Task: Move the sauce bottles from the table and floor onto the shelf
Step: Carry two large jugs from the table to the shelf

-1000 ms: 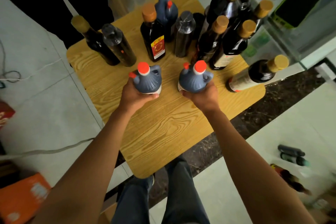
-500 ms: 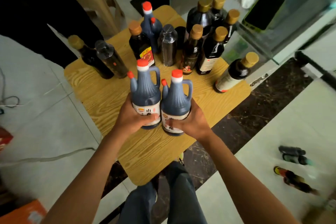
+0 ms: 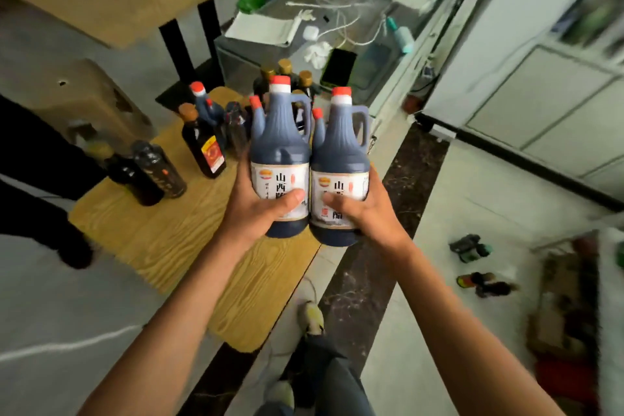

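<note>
Two dark jug-shaped sauce bottles, red-capped, handled and white-labelled, are held upright and touching above the wooden desk (image 3: 162, 236). The left hand (image 3: 256, 209) grip wraps the left bottle (image 3: 280, 145); the right hand (image 3: 368, 213) wraps the right bottle (image 3: 341, 159).

Setting: indoor room, tiled floor (image 3: 472, 213), likely a small shop or storeroom; exact kind uncertain. Evidence: low wooden table (image 3: 162, 240) stocked with many sauce bottles (image 3: 202, 142); glass counter (image 3: 364, 54) bearing a phone (image 3: 338, 67), cables and papers; white cabinet (image 3: 540, 84); further bottles lying on the floor (image 3: 472, 263); cardboard box (image 3: 564, 300); second table (image 3: 135, 0) behind, cluttered.
</note>
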The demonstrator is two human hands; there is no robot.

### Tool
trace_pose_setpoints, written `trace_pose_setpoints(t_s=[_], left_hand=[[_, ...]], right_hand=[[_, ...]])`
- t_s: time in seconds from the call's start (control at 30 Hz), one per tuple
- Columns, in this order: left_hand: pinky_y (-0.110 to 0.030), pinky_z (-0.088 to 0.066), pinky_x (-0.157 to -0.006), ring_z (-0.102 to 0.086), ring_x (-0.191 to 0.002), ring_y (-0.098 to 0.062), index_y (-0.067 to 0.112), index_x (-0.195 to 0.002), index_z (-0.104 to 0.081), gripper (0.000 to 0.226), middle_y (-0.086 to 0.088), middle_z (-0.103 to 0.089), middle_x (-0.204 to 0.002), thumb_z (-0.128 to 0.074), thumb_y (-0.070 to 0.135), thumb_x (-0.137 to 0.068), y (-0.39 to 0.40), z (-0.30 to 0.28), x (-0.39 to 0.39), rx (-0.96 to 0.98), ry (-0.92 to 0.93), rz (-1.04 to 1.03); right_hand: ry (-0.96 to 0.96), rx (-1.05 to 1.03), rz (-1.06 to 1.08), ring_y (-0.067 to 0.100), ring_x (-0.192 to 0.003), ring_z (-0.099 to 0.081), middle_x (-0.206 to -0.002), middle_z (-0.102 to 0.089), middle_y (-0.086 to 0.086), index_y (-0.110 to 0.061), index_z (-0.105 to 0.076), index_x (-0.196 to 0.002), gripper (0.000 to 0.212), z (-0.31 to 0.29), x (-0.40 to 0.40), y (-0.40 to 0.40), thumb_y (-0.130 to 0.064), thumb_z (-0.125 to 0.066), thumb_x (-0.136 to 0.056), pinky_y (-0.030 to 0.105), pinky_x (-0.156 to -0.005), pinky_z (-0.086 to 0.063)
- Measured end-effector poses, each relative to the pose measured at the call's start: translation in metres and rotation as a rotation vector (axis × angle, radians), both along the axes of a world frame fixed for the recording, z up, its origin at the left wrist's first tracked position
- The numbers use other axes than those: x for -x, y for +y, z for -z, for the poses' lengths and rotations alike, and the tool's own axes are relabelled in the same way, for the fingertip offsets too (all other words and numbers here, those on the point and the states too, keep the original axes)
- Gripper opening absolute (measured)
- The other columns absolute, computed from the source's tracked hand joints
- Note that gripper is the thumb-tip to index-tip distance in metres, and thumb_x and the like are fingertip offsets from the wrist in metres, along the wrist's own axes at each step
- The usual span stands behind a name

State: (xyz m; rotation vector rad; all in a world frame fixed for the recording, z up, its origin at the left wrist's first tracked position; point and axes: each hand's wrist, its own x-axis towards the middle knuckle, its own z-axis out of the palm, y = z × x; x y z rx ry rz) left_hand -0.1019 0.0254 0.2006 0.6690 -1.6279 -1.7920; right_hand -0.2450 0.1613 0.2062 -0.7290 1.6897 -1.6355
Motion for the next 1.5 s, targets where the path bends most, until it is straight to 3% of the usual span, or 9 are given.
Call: trace_pose_setpoints(t_s=[0.1, 0.2, 0.43, 0.57, 0.77, 0.9, 1.07, 1.33, 1.5], left_hand=[[-0.02, -0.054, -0.073, -0.068, -0.097, -0.005, 0.009, -0.145, -0.029, 0.102, 0.008, -0.069, -0.112, -0.082, 0.007, -0.058, 0.027, -0.024, 0.012, 0.006, 0.068, 0.094], [-0.02, -0.054, -0.074, -0.068, -0.099, -0.004, 0.017, -0.143, -0.031, 0.098, 0.016, -0.07, -0.111, -0.078, 0.022, -0.058, 0.056, -0.045, 0.027, -0.017, 0.111, 0.164], [-0.018, -0.053, -0.068, -0.068, -0.095, -0.008, 0.019, -0.137, -0.041, 0.05, 0.004, -0.066, -0.11, -0.044, 0.042, -0.093, 0.129, -0.083, 0.082, -0.01, 0.095, 0.32], [-0.015, -0.052, -0.063, -0.069, -0.086, 0.001, 0.011, -0.137, -0.042, 0.056, 0.001, -0.067, -0.108, -0.035, 0.046, -0.094, 0.181, -0.108, 0.112, 0.004, 0.072, 0.486], [-0.018, -0.053, -0.081, -0.062, -0.111, 0.0, 0.044, -0.138, -0.034, 0.061, 0.019, -0.062, -0.126, -0.051, 0.064, -0.083, 0.266, -0.139, 0.164, 0.077, 0.09, 0.795], [-0.022, -0.056, -0.082, -0.064, -0.111, -0.008, 0.043, -0.13, -0.038, 0.056, 0.011, -0.064, -0.123, -0.06, 0.041, -0.079, 0.338, -0.155, 0.204, 0.045, 0.113, 0.913], [-0.024, -0.056, -0.079, -0.066, -0.109, -0.014, 0.035, -0.131, -0.043, 0.07, 0.005, -0.069, -0.119, -0.074, 0.046, -0.07, 0.416, -0.174, 0.257, 0.008, 0.165, 1.046], [-0.032, -0.057, -0.082, -0.066, -0.111, -0.023, 0.023, -0.138, -0.042, 0.051, -0.007, -0.066, -0.123, -0.059, 0.016, -0.09, 0.523, -0.202, 0.334, 0.012, 0.288, 1.155], [-0.037, -0.057, -0.087, -0.065, -0.112, -0.026, 0.021, -0.137, -0.043, 0.051, -0.008, -0.066, -0.125, -0.064, 0.02, -0.091, 0.567, -0.214, 0.389, 0.023, 0.327, 1.223]], right_hand=[[-0.041, 0.019, 0.056, 0.03, -0.109, -0.068, -0.12, -0.066, 0.014, -0.017, -0.044, -0.132, 0.079, -0.027, 0.003, 0.038, -0.035, -0.083, -0.065, 0.048, -0.089, -0.058], [-0.064, 0.051, 0.157, 0.023, -0.104, -0.069, -0.116, -0.068, 0.007, -0.031, -0.05, -0.121, 0.062, -0.05, 0.0, 0.081, -0.046, -0.071, -0.065, 0.043, -0.088, -0.057], [-0.113, 0.155, 0.413, 0.036, -0.128, -0.056, -0.138, -0.06, 0.018, -0.017, -0.045, -0.146, 0.086, -0.089, 0.013, 0.172, -0.07, -0.062, -0.081, 0.059, -0.111, -0.039], [-0.071, 0.18, 0.541, 0.043, -0.121, -0.059, -0.128, -0.064, 0.024, -0.009, -0.053, -0.137, 0.081, -0.11, 0.027, 0.231, -0.068, -0.062, -0.083, 0.059, -0.105, -0.045], [0.039, 0.117, 0.744, 0.032, -0.101, -0.072, -0.107, -0.075, 0.015, -0.015, -0.061, -0.119, 0.073, -0.134, 0.054, 0.327, -0.073, -0.06, -0.075, 0.048, -0.09, -0.057], [0.07, 0.111, 0.821, 0.028, -0.096, -0.073, -0.103, -0.076, 0.012, -0.018, -0.06, -0.116, 0.054, -0.147, 0.075, 0.401, -0.061, -0.058, -0.084, 0.044, -0.085, -0.059], [0.097, 0.158, 0.913, 0.03, -0.092, -0.073, -0.101, -0.076, 0.015, -0.014, -0.061, -0.112, 0.05, -0.17, 0.104, 0.482, -0.053, -0.063, -0.082, 0.038, -0.079, -0.061], [0.178, 0.144, 1.008, 0.03, -0.09, -0.075, -0.099, -0.076, 0.015, -0.002, -0.06, -0.121, 0.059, -0.195, 0.161, 0.587, -0.045, -0.069, -0.081, 0.034, -0.072, -0.059], [0.201, 0.181, 1.109, 0.033, -0.092, -0.074, -0.099, -0.076, 0.016, -0.002, -0.06, -0.12, 0.063, -0.204, 0.197, 0.624, -0.047, -0.074, -0.078, 0.043, -0.079, -0.061]])
